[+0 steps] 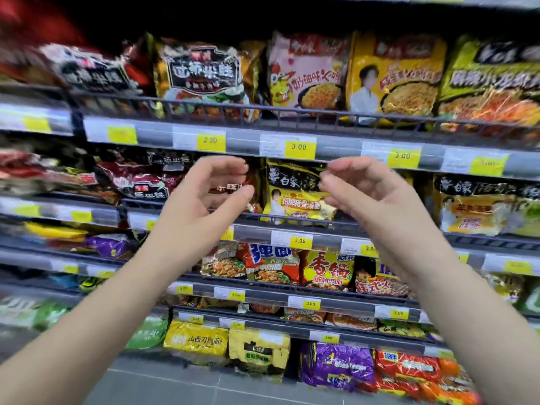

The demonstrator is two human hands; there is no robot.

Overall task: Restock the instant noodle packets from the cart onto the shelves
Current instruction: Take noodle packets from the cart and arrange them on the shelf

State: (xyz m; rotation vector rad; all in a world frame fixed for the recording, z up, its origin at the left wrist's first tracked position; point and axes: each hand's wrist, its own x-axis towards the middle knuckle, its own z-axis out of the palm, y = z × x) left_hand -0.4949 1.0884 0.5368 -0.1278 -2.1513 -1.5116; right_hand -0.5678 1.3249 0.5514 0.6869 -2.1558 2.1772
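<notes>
1. Grey metal shelves (242,143) run in stacked tiers across the whole view, slanting down to the right.
2. A dark wire rail (292,112) fronts the upper tiers — thin uprights under one bar.
3. Yellow-and-white paper price labels (299,147) sit in the shelf edges; several read 3.00.
4. A grey tiled floor (146,384) shows at the bottom.
5. The recess above the top tier (204,16) lies in deep shadow.
</notes>
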